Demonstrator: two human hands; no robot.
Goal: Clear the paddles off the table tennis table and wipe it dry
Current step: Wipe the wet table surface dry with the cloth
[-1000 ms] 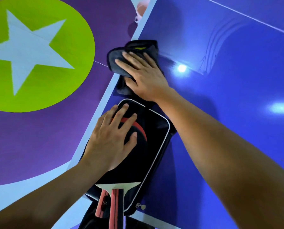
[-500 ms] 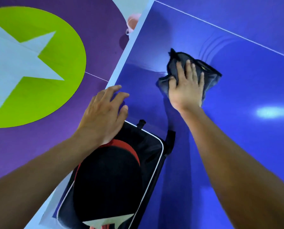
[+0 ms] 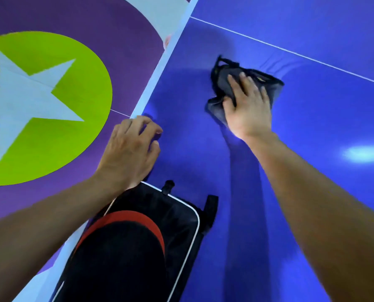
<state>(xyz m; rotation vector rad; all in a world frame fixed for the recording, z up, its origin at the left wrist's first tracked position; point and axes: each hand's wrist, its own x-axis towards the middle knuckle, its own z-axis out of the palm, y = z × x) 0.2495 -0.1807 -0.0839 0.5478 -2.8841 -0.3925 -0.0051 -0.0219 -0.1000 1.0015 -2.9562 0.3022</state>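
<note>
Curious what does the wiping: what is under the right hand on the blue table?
A crumpled dark cloth, pressed onto the blue table by the right hand. Its edges stick out; the hand covers its middle.

Rec hall: blue TT table (image 3: pixel 312 127) w/ star-painted floor (image 3: pixel 40 138).

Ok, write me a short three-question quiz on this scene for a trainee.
1. True or false: the right hand presses the dark cloth onto the blue table.
2. What lies on the black case? A) a ball B) a paddle C) a bottle
3. Fill in: the left hand rests at the table's near ____.
Key: 1 true; 2 B; 3 edge.
</note>
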